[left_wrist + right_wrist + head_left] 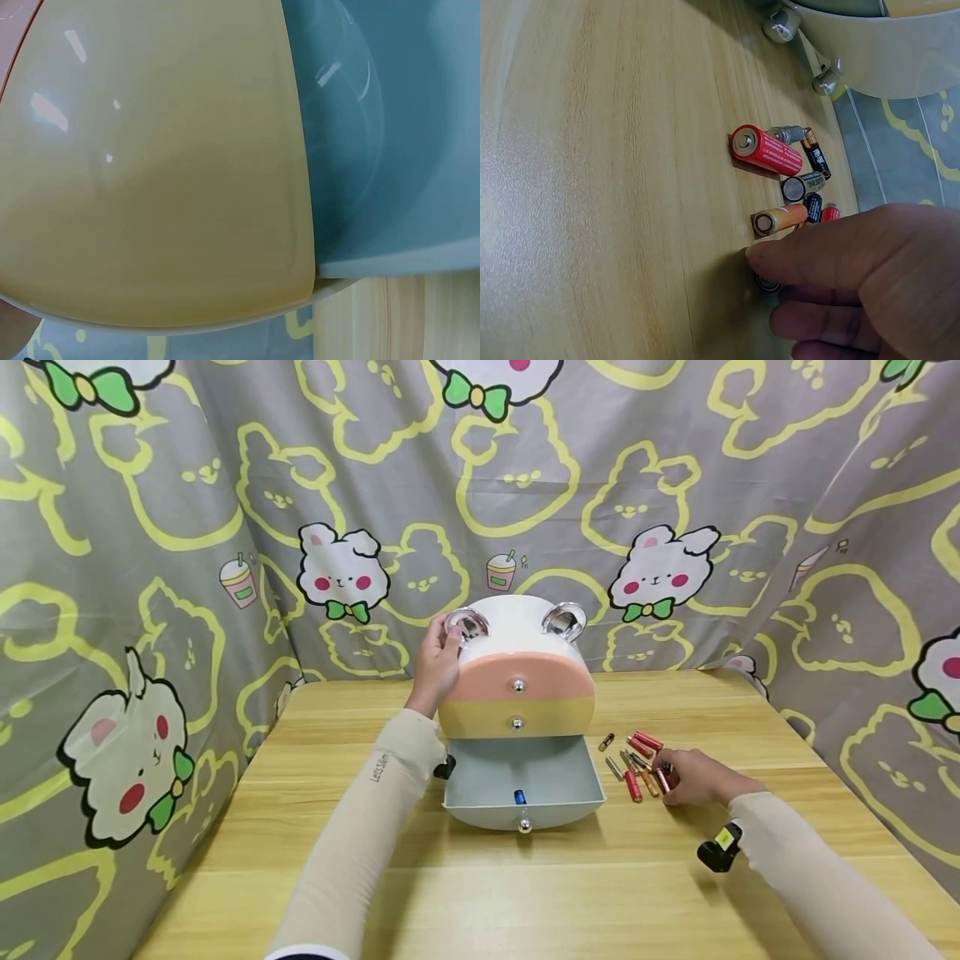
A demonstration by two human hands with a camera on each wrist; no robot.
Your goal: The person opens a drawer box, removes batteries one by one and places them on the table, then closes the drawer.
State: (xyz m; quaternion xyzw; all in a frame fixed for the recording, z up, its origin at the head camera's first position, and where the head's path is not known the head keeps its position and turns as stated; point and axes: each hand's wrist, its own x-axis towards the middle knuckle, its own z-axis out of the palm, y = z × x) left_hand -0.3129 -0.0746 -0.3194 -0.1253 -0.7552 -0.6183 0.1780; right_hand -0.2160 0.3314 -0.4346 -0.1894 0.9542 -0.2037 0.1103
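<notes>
A small drawer box shaped like an animal's head, with silvery ears, stands on the table. Its pink drawer and yellow drawer are closed, while the grey-blue bottom drawer is pulled out. One blue battery lies in that drawer. My left hand holds the box at its upper left side, thumb by the left ear. To the right, my right hand pinches a battery, mostly hidden by the fingers. Several loose batteries lie beside it, including a red one and an orange one.
The wooden table runs back to a grey patterned curtain. The open drawer juts toward the front, with a round silver knob. A black battery lies close to the box's right side.
</notes>
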